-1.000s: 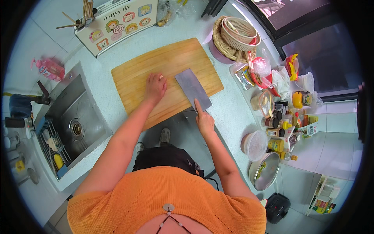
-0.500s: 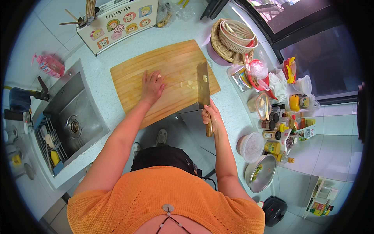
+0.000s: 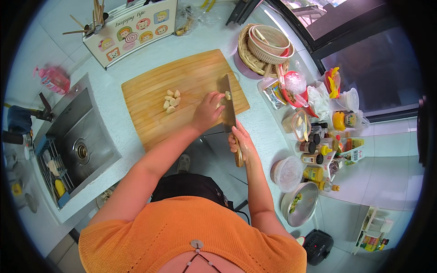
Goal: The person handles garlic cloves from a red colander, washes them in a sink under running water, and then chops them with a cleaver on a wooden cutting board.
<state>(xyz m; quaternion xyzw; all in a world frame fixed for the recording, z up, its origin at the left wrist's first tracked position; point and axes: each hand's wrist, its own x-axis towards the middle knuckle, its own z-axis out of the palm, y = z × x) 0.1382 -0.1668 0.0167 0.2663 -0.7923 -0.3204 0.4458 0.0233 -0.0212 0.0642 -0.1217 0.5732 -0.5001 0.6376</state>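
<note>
A wooden cutting board [image 3: 159,120] lies on the counter in front of me. My right hand [image 3: 242,143] grips the handle of a cleaver [image 3: 231,109] at the board's right side, its blade pointing away from me. On the blade sticks a small pale piece of garlic [image 3: 228,95]. My left hand [image 3: 207,113] reaches over the board with fingers stretched toward the blade, fingertips beside that piece, thumb apart. Whatever lies beneath this hand is hidden. Several peeled garlic cloves [image 3: 172,100] sit in a loose group on the board's left half.
On the left is a steel sink [image 3: 102,136] with a drying rack. A patterned knife holder [image 3: 136,34] stands behind the board. Stacked baskets [image 3: 268,45], seasoning bottles [image 3: 312,159], a round plastic tub [image 3: 287,174] and a metal bowl [image 3: 300,204] with green bits line the right.
My left hand has moved right, from the board's left half to the cleaver blade, uncovering the garlic cloves. The cleaver stays in my right hand. The whole view has shifted slightly.
</note>
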